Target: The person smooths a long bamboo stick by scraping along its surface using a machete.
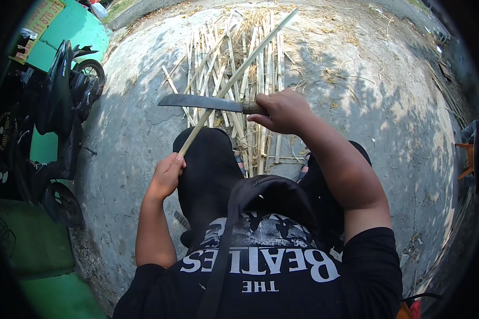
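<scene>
My left hand [168,173] is closed round the near end of a long bamboo strip [238,72], which slants up and away to the right past my left knee. In my right hand [283,110] is the wooden handle of a machete [202,101]. Its broad grey blade points left and crosses the bamboo strip; whether the edge touches the strip I cannot tell. Beneath both lies a loose pile of split bamboo strips [263,127] on the concrete, stretching from between my feet to the far side.
A black motorbike [64,101] stands at the left beside a green wall [82,26]. Dry shavings [258,21] lie round the pile on the concrete ground [127,133]. An orange chair [465,159] is at the far right edge. A black bag [274,196] rests on my lap.
</scene>
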### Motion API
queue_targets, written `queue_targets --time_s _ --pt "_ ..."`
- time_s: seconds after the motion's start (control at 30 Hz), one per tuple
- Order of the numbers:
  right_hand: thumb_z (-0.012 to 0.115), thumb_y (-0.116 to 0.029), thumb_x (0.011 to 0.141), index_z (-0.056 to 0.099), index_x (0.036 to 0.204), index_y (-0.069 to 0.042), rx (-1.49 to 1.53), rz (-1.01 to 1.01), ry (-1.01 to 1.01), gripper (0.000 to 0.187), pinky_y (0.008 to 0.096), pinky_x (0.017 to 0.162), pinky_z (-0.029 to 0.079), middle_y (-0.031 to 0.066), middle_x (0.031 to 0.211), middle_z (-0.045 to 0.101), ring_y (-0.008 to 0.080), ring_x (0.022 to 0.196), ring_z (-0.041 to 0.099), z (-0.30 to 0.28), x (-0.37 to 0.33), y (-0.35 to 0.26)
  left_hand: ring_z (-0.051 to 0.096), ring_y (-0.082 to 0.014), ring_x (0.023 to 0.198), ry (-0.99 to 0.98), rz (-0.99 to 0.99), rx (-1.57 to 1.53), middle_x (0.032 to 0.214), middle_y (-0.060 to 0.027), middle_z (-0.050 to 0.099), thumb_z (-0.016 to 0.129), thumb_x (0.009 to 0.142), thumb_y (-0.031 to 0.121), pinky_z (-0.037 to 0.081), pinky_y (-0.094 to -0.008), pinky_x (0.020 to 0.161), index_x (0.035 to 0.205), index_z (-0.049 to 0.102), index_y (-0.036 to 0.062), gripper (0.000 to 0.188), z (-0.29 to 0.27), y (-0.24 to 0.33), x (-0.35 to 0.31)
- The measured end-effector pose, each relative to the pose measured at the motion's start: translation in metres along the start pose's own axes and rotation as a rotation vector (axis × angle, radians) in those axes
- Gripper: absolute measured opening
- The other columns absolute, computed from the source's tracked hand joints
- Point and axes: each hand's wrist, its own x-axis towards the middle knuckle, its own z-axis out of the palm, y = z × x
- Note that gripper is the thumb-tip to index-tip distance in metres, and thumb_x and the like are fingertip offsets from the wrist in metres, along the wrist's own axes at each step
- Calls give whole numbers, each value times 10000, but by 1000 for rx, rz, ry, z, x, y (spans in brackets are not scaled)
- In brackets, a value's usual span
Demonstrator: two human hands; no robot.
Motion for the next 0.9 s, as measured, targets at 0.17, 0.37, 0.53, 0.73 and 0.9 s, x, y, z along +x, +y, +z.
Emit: queue_targets --time_s 0.17,0.37,0.53,0.73,0.9 --pt "581 -610 956 614 962 -89 107 127 48 523 508 710 521 163 786 686 403 798 685 -4 -7 34 370 -58 588 -85 -1 -82 664 55 431 443 1096 290 321 -251 539 855 568 72 348 13 13 -15" --pt "579 -599 965 681 896 -52 177 436 63 561 508 724 518 181 813 700 397 791 689 -8 -7 81 328 -34 548 -92 -8 65 642 81 379 444 1103 305 273 -232 501 883 539 92 321 13 13 -5" --pt "606 -618 936 642 920 -88 64 112 -40 532 521 693 519 162 772 685 400 775 685 -3 -6 26 331 -40 548 -220 -161 -183 640 75 388 447 1095 309 274 -232 496 871 545 88 330 2 23 -5" --pt "605 -581 962 621 904 -51 211 179 130 533 505 662 505 187 731 659 419 724 666 1 -1 61 320 -42 540 -159 -60 -189 639 69 392 445 1094 322 263 -233 486 866 542 93 338 10 4 -10" --pt "590 -569 985 626 894 -45 239 404 241 533 488 660 509 196 725 657 402 722 665 -4 -8 93 295 -37 526 -150 6 -107 639 78 375 446 1092 332 241 -228 476 867 533 105 331 5 6 -3"
